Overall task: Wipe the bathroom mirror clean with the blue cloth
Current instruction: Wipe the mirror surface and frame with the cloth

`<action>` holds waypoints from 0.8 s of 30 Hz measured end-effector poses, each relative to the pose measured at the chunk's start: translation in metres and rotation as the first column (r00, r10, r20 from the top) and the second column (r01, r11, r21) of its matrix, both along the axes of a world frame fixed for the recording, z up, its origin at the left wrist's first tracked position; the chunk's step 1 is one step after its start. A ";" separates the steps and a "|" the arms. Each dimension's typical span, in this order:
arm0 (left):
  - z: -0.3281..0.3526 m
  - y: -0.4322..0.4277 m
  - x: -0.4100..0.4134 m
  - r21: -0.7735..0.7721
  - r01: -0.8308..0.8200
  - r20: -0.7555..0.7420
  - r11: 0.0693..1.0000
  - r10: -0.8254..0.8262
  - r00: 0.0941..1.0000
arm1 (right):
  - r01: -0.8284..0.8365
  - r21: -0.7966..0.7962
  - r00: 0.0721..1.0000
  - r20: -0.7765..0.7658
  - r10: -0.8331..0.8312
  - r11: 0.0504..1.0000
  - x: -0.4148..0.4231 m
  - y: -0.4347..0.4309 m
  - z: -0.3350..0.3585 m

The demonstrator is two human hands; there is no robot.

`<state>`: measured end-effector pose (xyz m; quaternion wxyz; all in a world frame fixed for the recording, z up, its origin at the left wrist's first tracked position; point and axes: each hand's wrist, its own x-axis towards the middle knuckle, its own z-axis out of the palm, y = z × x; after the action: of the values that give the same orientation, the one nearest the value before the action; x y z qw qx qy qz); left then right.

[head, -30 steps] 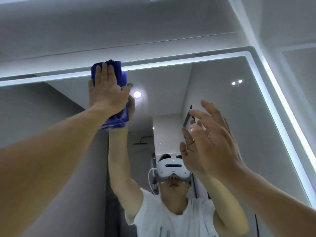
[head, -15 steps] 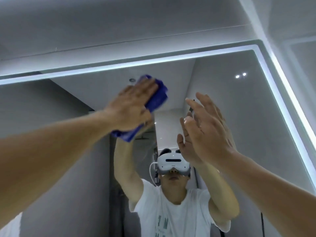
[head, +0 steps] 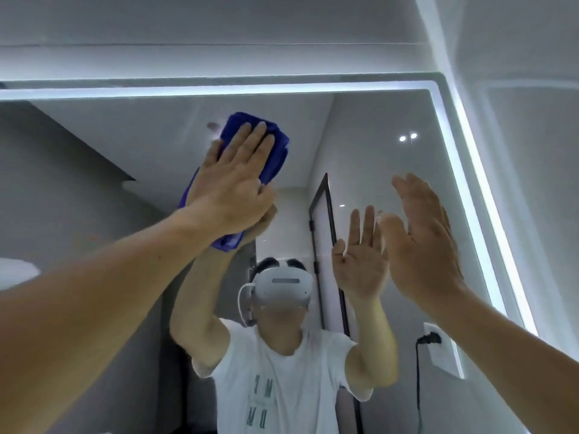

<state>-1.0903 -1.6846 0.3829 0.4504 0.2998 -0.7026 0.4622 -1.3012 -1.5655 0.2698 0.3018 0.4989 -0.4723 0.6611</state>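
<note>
You're mid-wipe: your left hand presses flat on the blue cloth against the mirror, your right hand hovers spread and empty beside it, with much glass seemingly left.

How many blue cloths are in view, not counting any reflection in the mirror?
1. The blue cloth lies flat under the left hand, pressed on the mirror near its upper middle. The right hand is open and holds none.
</note>
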 end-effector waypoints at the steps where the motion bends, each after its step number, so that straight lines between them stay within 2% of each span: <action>1: -0.027 0.003 -0.003 -0.017 -0.030 0.047 0.999 0.031 0.998 | -0.017 0.000 1.000 0.012 0.017 1.000 -0.005 0.002 -0.004; 6: -0.158 0.006 -0.001 -0.042 -0.088 0.335 0.995 0.097 0.937 | -0.140 -0.002 0.987 0.078 0.140 0.990 -0.008 0.008 -0.034; 9: -0.218 0.006 0.007 -0.074 -0.141 0.595 0.987 0.158 0.788 | -0.169 0.010 0.984 0.052 0.168 0.986 0.002 0.008 -0.058; 11: -0.230 0.006 0.016 -0.141 -0.142 0.700 0.980 0.200 0.686 | -0.190 0.037 0.981 0.049 0.188 0.981 0.003 0.008 -0.072; 14: -0.203 0.008 0.020 -0.135 -0.102 0.772 0.986 0.169 0.612 | -0.173 0.079 0.984 0.065 0.168 0.982 -0.006 0.010 -0.082; 16: -0.162 0.006 0.014 -0.170 -0.070 0.742 0.983 0.174 0.647 | -0.155 0.083 0.987 0.058 0.151 0.984 -0.011 0.010 -0.084; 19: -0.072 0.006 -0.004 -0.197 -0.100 0.493 0.975 0.187 0.850 | -0.127 0.058 0.992 0.027 0.126 0.990 -0.017 0.009 -0.082; 21: -0.014 0.011 -0.023 -0.127 -0.123 0.316 0.984 0.158 0.936 | -0.120 0.041 0.993 0.026 0.119 0.992 -0.021 0.009 -0.079; 24: 0.026 0.020 -0.066 0.024 -0.054 0.070 0.998 0.052 0.996 | -0.117 0.003 0.992 0.052 0.117 0.993 -0.031 0.010 -0.068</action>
<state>-1.1565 -1.6643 0.4089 0.4096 0.3079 -0.7154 0.4750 -1.3323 -1.5559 0.2021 0.2487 0.5093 -0.4520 0.6888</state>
